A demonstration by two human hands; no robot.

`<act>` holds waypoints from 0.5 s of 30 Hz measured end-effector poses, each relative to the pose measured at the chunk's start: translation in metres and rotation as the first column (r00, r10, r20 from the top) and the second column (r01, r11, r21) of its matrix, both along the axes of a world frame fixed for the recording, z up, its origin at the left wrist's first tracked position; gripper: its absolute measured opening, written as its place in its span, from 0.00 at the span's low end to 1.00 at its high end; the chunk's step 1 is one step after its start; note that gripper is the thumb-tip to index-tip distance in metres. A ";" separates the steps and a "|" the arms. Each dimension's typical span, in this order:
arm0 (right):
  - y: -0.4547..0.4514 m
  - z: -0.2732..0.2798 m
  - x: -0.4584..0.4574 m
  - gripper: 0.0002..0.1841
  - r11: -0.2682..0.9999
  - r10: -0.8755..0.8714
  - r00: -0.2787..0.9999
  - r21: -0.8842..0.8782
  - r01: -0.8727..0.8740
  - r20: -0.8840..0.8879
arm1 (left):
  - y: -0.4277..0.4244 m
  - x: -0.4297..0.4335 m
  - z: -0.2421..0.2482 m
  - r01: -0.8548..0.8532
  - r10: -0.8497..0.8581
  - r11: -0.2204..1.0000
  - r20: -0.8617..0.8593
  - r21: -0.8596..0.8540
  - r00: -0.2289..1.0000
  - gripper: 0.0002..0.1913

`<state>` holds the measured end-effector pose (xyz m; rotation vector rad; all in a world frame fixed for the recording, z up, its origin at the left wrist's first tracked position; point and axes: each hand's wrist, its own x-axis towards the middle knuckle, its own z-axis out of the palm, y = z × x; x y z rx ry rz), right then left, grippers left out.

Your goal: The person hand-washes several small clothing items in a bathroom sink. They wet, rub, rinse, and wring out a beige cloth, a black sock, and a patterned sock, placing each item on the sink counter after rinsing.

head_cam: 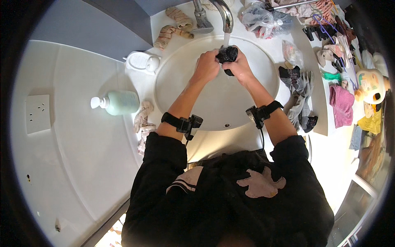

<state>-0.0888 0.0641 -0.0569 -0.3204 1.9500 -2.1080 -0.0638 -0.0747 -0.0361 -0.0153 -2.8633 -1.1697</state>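
Note:
Both my hands are up at the far side of a white oval washbasin [191, 95], gripping one wet, bunched black cloth [228, 55] that looks like a sock. My left hand [209, 65] is closed on its left side. Around its right side my right hand [241, 67] is wrapped, and a dark end of the cloth hangs out below that palm. Water [226, 38] runs from the curved chrome faucet [226, 17] onto the cloth. Some whitish suds or splashes show on it. My fingers partly hide the cloth.
Striped socks [179, 18] lie beside the faucet base. At left are a white soap dish [142, 62], a pale green pump bottle [122, 102] and crumpled pale socks [143, 115]. Grey-and-black socks [294, 85], plastic bags [265, 21] and a pink cloth [342, 105] sit at right.

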 end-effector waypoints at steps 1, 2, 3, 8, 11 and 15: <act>-0.001 -0.002 0.000 0.18 0.991 0.018 0.993 -0.132 -0.002 0.120 | 0.000 0.000 0.002 -0.027 0.028 0.999 0.016 -0.044 0.999 0.05; 0.000 -0.003 -0.001 0.17 0.968 0.060 0.967 -0.250 0.004 0.247 | 0.000 0.002 0.005 -0.040 0.041 0.996 0.009 -0.078 0.999 0.05; -0.001 -0.004 -0.001 0.16 0.933 0.127 0.926 -0.359 0.010 0.356 | 0.001 0.004 0.007 -0.050 0.051 0.993 0.001 -0.108 0.999 0.05; -0.011 -0.007 -0.002 0.11 0.696 0.302 0.744 -0.671 0.256 0.596 | 0.016 0.013 0.005 -0.056 0.033 0.949 -0.080 -0.311 0.996 0.05; -0.023 -0.011 0.001 0.11 0.610 0.281 0.688 -0.678 0.410 0.669 | 0.020 0.021 -0.002 -0.018 -0.039 0.913 -0.132 -0.407 0.990 0.04; -0.031 -0.024 -0.003 0.11 0.823 0.210 0.704 -0.511 0.247 0.679 | 0.006 0.026 -0.011 0.021 -0.094 0.914 -0.161 -0.406 0.983 0.04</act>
